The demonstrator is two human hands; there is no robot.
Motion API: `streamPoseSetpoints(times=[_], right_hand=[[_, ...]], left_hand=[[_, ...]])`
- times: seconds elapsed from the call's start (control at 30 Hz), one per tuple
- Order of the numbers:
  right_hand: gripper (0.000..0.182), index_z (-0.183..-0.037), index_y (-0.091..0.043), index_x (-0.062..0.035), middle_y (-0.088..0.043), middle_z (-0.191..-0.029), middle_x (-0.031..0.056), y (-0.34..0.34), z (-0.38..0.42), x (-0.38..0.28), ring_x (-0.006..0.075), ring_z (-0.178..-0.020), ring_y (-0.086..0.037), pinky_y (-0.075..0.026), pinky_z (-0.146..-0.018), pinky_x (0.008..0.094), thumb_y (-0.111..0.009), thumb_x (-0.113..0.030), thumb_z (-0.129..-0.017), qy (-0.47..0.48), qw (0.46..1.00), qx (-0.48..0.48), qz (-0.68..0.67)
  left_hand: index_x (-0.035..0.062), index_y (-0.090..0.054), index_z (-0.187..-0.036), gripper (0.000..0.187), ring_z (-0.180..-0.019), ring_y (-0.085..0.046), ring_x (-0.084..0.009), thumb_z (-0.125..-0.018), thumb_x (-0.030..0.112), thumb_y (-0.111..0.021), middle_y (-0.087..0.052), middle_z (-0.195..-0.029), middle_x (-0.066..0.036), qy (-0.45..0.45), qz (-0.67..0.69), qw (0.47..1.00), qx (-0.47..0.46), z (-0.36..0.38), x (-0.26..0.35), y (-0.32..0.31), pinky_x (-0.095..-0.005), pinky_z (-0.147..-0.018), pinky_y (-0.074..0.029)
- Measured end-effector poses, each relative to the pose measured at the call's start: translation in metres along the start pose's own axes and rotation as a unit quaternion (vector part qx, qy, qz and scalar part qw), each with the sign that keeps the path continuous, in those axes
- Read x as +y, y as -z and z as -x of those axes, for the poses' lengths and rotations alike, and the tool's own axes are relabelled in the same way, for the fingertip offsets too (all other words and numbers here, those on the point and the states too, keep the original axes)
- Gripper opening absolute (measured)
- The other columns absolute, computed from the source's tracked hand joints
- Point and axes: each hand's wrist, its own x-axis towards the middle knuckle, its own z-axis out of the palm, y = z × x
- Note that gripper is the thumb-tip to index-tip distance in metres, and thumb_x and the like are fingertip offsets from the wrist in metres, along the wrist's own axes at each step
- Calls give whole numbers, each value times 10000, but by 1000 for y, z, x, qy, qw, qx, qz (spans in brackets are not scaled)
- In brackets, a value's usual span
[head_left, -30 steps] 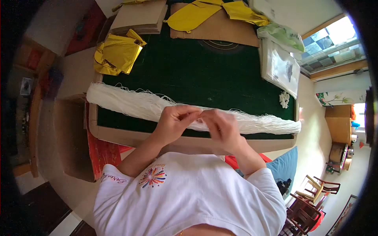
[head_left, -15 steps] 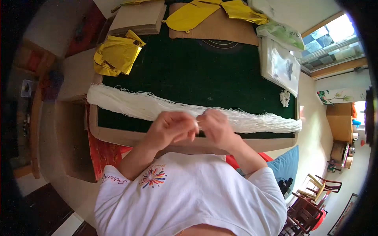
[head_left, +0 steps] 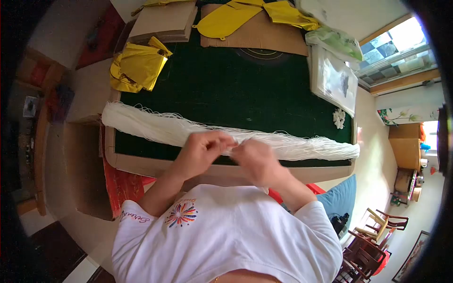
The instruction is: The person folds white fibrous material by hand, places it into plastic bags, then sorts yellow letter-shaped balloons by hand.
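Observation:
A long bundle of white string (head_left: 146,126) lies across the near part of the green table top (head_left: 207,85), with loose loops along its far side. Above its middle, my left hand (head_left: 200,153) is closed, thumb and index finger pinched together. Facing it, my right hand (head_left: 257,161) is also closed, its fingers bent and partly blurred by motion. The fingertips of both hands nearly meet. Whatever they pinch is too small and smeared to make out.
Crumpled yellow foil (head_left: 140,66) lies at the left, near stacked cardboard sheets (head_left: 163,23). At the back, a flat yellow foil balloon (head_left: 226,21) rests on brown cardboard (head_left: 264,35). Clear plastic bags (head_left: 334,78) and a small white tangle (head_left: 339,118) are at the right.
My right hand has moved slightly down and toward me, turning at the wrist. The left fingers have curled in more. The string bundle stays on the table.

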Motion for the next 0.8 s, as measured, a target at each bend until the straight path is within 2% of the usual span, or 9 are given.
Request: streamPoseSetpoints(times=[0.1,0.23,0.37,0.47,0.57,0.6,0.63,0.73,0.8], right_hand=[[131,-872,-523,-34,-515,-688,109,6,-9,17,307,-632,-531,-412,-558,409,-586,-31,-757,-30,993,106,37],[132,-876,-530,-45,-552,-714,114,-12,-2,3,322,-645,-543,-431,-575,396,-575,-43,-753,-50,997,-62,-3],[164,-875,-536,-57,-562,-745,113,6,-7,8,301,-670,-559,-452,-596,390,-571,-48,-715,-38,996,69,43],[210,-869,-528,-37,-552,-761,108,-21,5,5,297,-643,-535,-441,-580,387,-632,-103,-698,-21,997,-64,41],[132,-890,-533,-2,-559,-806,138,8,-7,5,317,-662,-533,-440,-592,390,-555,-39,-766,-6,998,58,36],[134,-893,-538,-5,-565,-812,137,7,-8,10,315,-657,-533,-442,-590,391,-552,-30,-762,-3,999,34,34],[138,-895,-543,-7,-570,-817,135,2,-8,15,312,-653,-533,-444,-588,393,-549,-21,-757,0,999,12,31],[158,-899,-535,-16,-567,-803,125,-11,3,5,310,-639,-532,-437,-570,405,-577,-49,-749,-8,999,-38,-20],[189,-898,-530,-22,-554,-779,122,-3,1,5,308,-639,-534,-441,-572,403,-582,-37,-717,34,999,28,-13]], left_hand=[[19,-671,-937,129,-514,-449,-21,-887,80,-569,-683,-842,-60,149,305,933,-120,8,40,7,-178,-455,-371],[18,-671,-935,127,-521,-455,-19,-884,72,-568,-684,-830,-37,-15,2,996,93,-8,17,-1,-170,-449,-352],[16,-669,-933,119,-525,-450,2,-880,68,-577,-673,-795,-17,137,197,955,-174,4,42,16,-153,-447,-331],[25,-673,-931,119,-519,-456,-6,-878,74,-580,-676,-802,-26,132,198,971,-8,4,31,12,-154,-449,-337],[38,-676,-949,127,-496,-464,-21,-881,69,-574,-680,-802,-46,-45,32,990,-132,5,8,8,-166,-441,-355],[33,-680,-927,132,-526,-486,-31,-891,79,-562,-686,-829,-34,146,203,946,-204,7,40,15,-176,-457,-371],[33,-680,-927,132,-526,-486,-31,-891,79,-562,-686,-829,-34,146,204,946,-205,8,38,14,-176,-457,-371],[32,-678,-908,118,-524,-499,-52,-875,42,-565,-695,-855,-57,50,68,994,74,-8,26,8,-182,-462,-382],[30,-668,-933,120,-533,-499,-42,-880,45,-562,-696,-871,-59,-2,35,998,-49,1,18,14,-177,-464,-380]])
